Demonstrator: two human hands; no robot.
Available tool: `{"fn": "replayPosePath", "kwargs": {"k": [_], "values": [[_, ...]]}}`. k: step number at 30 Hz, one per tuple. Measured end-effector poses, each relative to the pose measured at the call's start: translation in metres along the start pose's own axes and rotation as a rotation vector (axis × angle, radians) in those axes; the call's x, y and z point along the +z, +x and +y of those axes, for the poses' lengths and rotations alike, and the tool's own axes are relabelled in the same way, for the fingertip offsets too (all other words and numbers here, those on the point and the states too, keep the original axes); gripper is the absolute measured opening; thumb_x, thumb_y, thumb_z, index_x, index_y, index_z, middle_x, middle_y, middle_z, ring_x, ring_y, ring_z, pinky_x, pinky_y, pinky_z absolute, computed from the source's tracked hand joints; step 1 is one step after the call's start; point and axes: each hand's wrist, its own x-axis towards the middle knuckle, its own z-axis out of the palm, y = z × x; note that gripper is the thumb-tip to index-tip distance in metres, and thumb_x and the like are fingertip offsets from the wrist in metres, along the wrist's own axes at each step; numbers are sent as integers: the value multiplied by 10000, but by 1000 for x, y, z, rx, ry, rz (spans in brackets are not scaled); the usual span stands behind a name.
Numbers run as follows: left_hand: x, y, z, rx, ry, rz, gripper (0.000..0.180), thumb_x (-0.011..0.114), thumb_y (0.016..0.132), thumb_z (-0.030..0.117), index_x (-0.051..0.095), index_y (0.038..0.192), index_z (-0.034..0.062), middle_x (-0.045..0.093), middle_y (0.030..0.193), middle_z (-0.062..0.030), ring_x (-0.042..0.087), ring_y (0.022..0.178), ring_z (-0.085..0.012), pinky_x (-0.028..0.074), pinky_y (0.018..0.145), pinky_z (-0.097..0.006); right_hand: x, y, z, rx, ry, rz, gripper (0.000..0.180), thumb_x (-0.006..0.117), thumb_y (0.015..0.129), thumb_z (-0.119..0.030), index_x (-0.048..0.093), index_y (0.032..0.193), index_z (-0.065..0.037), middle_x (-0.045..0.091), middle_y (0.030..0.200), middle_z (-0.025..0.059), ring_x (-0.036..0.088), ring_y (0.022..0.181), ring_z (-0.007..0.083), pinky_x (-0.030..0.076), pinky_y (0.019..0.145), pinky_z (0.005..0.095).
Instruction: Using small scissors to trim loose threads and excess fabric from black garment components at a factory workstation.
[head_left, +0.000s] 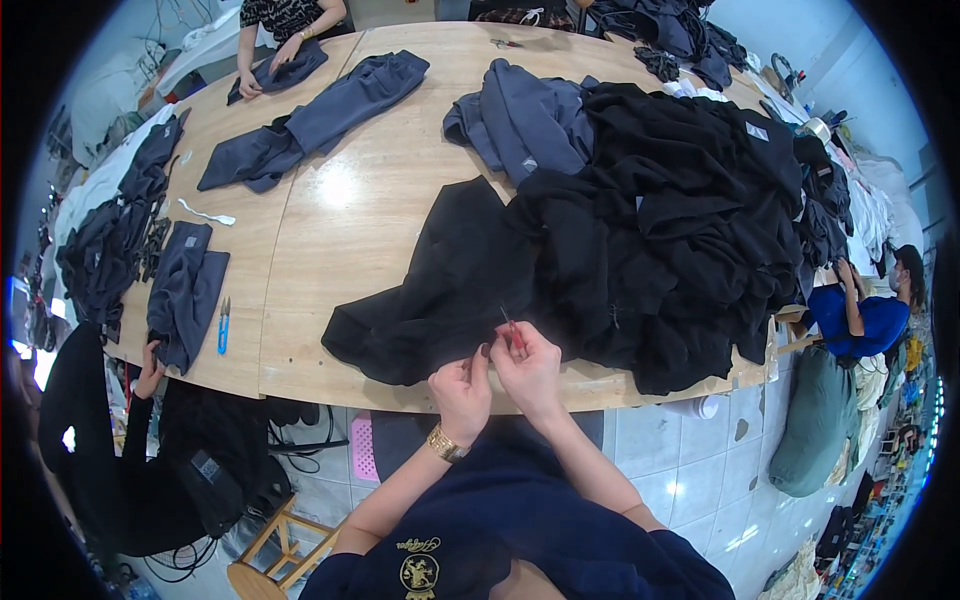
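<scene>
While left hand (462, 392) pinches black garment (440, 290) | right hand (528, 362) grips red snips (510, 328) | wooden table (340, 215).

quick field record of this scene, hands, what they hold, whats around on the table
left hand: pinches the near edge of the black garment
right hand: grips small red thread snips over the same edge
table: wooden table, the person at its near edge
pile: heap of black clothes to the right
other items: grey folded garments at left, blue snips beside them
others: another person's hands on a grey piece at the far side
</scene>
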Motion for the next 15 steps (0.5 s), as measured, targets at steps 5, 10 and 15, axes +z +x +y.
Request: {"fn": "replayPosePath", "kwargs": {"k": [5,10,15], "values": [[6,6,3,-66,-303,15,245,556,884,115,606,731,-71,633,657,-40,551,593,-62,415,538,-228,-2,1,2,33,117,7,17,586,803,-11,588,814,2,484,587,-68,368,504,-18,286,446,156],[14,11,13,-159,-796,105,218,560,883,99,599,776,-87,635,719,-59,582,683,-71,449,616,-200,-3,-2,6,152,432,22,23,579,819,-15,596,818,0,485,599,-80,366,505,-24,269,441,151],[7,2,-4,-89,-361,15,227,568,881,110,602,767,-83,639,718,-62,577,672,-66,443,602,-199,4,0,4,31,150,56,44,604,799,-22,602,833,5,469,574,-78,354,486,-22,266,433,156]]}}
